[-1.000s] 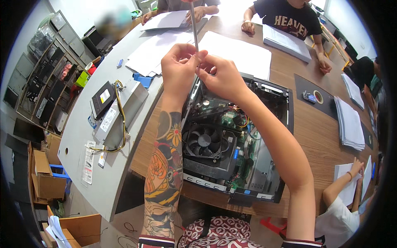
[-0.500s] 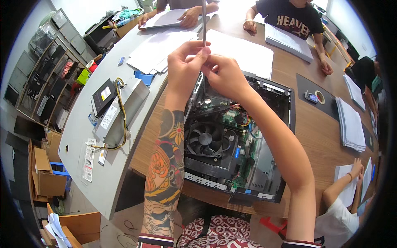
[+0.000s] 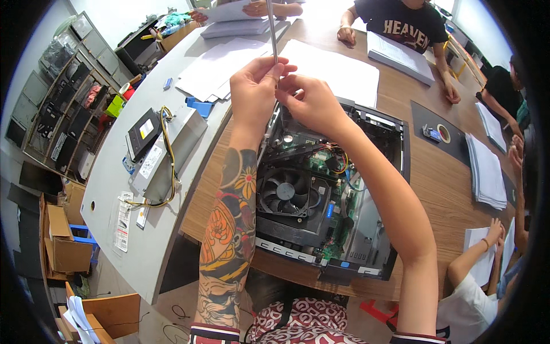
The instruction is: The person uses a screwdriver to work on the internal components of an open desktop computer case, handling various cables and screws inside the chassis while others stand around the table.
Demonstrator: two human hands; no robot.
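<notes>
A long thin metal rod [image 3: 273, 34], like a screwdriver shaft, rises from my hands past the top edge; no handle shows. My left hand [image 3: 255, 86] is closed around it, thumb and fingers pinched. Close beside it, my right hand [image 3: 312, 103] has its fingertips pinched together near the rod's lower part; what they hold, if anything, is hidden. Both hands are over the far left corner of an opened computer case [image 3: 404, 166]. Inside the case are a black cooling fan [image 3: 285, 192], a green circuit board [image 3: 332, 249] and coloured wires [image 3: 345, 166].
On the grey table at left lie a metal power supply [image 3: 157, 166] with cables, a black drive [image 3: 143, 135] and a blister pack [image 3: 122, 223]. Paper sheets [image 3: 338, 69] lie beyond the case. A tape roll [image 3: 443, 134] is at right. Other people sit around with paper stacks [image 3: 486, 172].
The rod's upper end has tilted left, and my hands have shifted slightly left. At the far end, another person has lifted some papers. People at the right edge have moved.
</notes>
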